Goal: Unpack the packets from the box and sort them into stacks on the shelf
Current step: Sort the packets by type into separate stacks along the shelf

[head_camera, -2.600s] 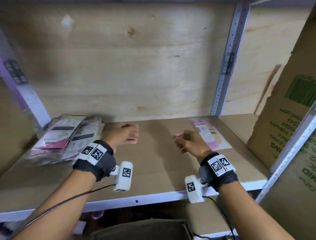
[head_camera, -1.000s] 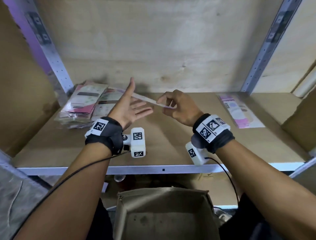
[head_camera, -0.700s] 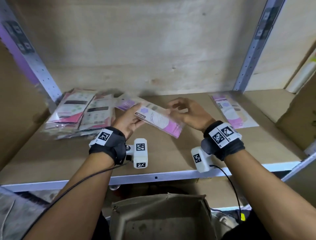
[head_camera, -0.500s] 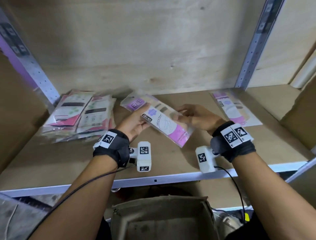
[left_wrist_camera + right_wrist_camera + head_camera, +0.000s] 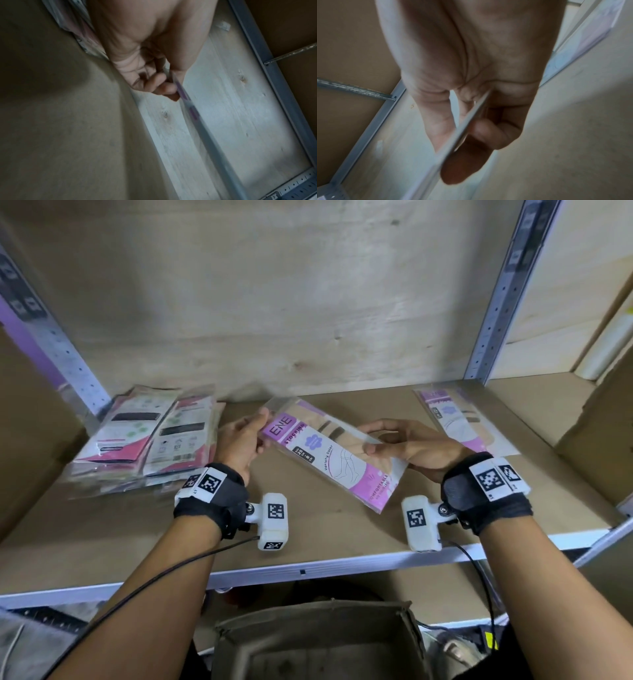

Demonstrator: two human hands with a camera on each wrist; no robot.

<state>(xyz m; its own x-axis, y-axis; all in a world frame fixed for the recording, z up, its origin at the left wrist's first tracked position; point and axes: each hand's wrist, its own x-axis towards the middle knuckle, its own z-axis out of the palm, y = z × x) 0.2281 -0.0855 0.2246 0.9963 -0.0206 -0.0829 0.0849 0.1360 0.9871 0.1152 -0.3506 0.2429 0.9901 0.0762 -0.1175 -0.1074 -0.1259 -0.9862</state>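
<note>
Purple-and-clear packet (image 5: 330, 455) looks light, thin and slippery; left hand (image 5: 239, 440) and right hand (image 5: 409, 446) pinch its 2 opposite ends, a suitable grip.

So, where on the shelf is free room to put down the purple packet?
Bare board lies under the purple packet, between the pink stack at the left and the single purple packet lying at the right. The front strip along the shelf edge is bare too. The left end is crowded. Both the left hand and right hand hold the packet.
</note>
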